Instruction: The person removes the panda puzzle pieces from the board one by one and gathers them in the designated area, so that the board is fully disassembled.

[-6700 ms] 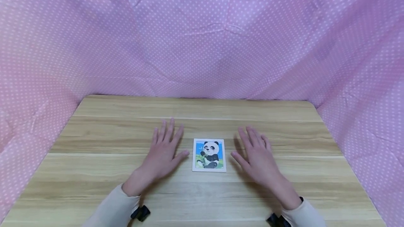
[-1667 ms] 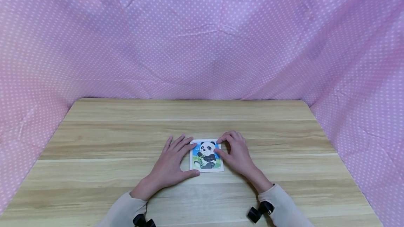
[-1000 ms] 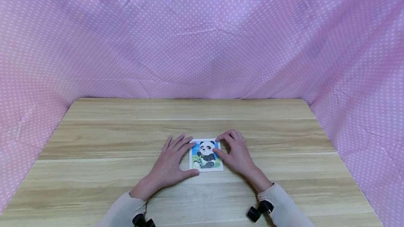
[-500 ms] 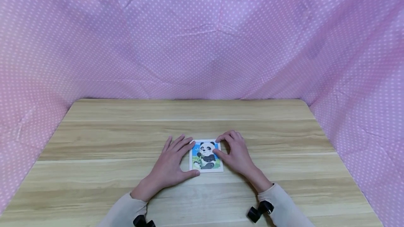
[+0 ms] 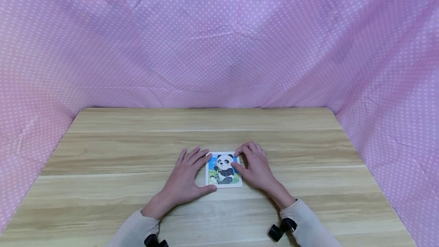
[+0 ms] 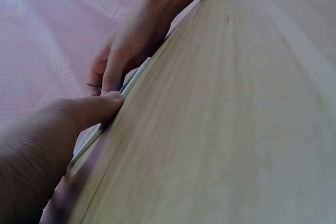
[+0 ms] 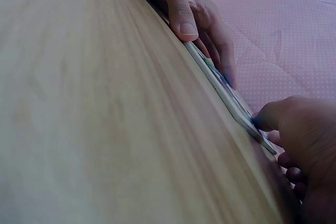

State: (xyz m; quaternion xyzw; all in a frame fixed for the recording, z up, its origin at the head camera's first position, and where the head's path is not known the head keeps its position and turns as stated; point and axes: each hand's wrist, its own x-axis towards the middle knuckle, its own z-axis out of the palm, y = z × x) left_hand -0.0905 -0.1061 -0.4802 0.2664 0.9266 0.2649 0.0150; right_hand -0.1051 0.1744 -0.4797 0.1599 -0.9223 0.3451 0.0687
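A small panda puzzle with a white frame lies flat on the wooden table, between both hands. My left hand spreads over its left side with mostly straight fingers. The index fingertip touches the upper left corner, and the thumb rests at the near edge, also seen pressing the frame's rim in the right wrist view. On the other side, my right hand has its thumb and bent index finger close together on the picture's upper right part. In the left wrist view, the puzzle's thin edge shows beside the right hand's fingers.
The wooden table extends around the puzzle on all sides. A pink cloth with white dots hangs behind and beside it. Black wrist devices sit at the beige sleeves.
Since the oldest frame, both hands have come inward from beside the puzzle and now touch it. Over the last second or so, hands and puzzle stay almost still.
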